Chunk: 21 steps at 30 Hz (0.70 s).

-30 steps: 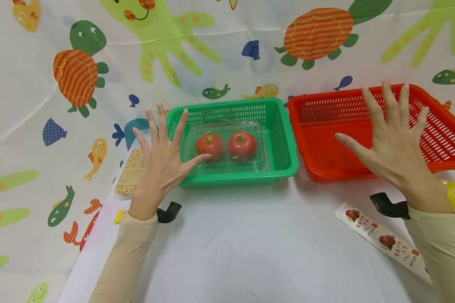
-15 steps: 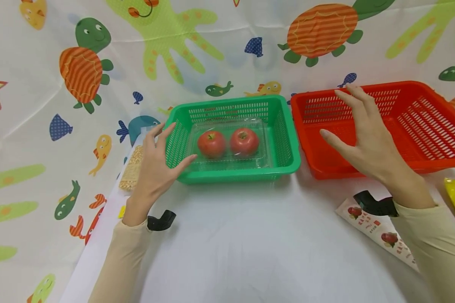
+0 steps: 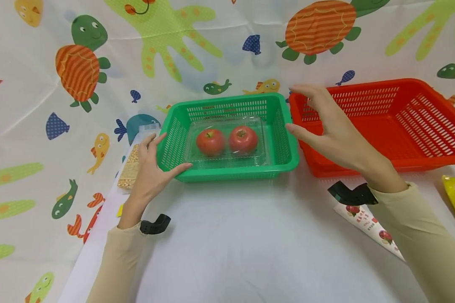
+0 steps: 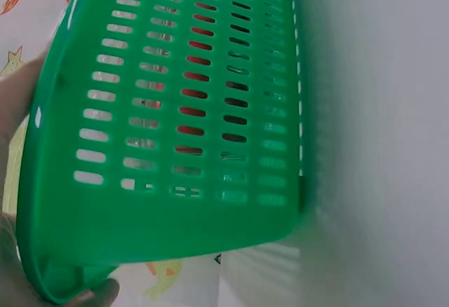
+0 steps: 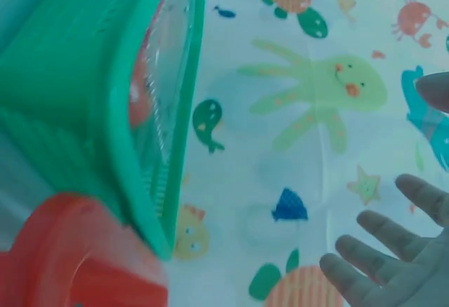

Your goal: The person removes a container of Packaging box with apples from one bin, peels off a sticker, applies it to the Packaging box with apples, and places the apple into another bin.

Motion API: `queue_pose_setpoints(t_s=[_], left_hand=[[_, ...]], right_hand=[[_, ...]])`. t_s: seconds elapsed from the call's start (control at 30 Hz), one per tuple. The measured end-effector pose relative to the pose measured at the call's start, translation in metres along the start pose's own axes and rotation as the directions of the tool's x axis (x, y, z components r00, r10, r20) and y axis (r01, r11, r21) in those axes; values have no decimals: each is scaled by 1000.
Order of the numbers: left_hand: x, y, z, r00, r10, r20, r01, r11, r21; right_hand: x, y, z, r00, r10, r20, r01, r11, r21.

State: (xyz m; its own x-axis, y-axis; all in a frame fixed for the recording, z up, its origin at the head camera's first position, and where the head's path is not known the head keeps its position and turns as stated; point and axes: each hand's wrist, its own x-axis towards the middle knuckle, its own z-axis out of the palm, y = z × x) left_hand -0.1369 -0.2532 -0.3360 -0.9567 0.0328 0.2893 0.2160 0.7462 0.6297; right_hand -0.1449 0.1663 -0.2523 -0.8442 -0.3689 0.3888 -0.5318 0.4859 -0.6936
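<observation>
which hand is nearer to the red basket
Right. The right hand is raised by the red basket's left side, overlapping it in the head view; the left hand is at the green basket's left end.

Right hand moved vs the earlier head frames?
Yes: in the head view, the right hand has shifted left relative to the red basket, toward the green basket.

Your right hand (image 3: 337, 142) has moved in from well right of the green basket (image 3: 235, 173) to near its right end. Your left hand (image 3: 150, 173) has lowered beside its left end. Both, splayed earlier, now curve.
</observation>
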Motion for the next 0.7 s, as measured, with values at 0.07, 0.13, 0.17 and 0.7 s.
queue_pose_setpoints(t_s=[0.07,0.13,0.17,0.7], left_hand=[[-3,-3,0,1000,-28,13,28,999,-19],[-5,-4,0,999,-48,23,48,998,-33],[-6,-5,0,998,-58,29,59,997,-42],[-8,-9,-2,974,-197,116,212,966,-144]], right_hand=[[5,-3,3,1000,15,25,-15,1000,27],[11,-6,4,998,29,47,-32,998,53],[14,-7,5,998,37,60,-41,997,68],[70,-15,12,938,194,286,-252,950,183]])
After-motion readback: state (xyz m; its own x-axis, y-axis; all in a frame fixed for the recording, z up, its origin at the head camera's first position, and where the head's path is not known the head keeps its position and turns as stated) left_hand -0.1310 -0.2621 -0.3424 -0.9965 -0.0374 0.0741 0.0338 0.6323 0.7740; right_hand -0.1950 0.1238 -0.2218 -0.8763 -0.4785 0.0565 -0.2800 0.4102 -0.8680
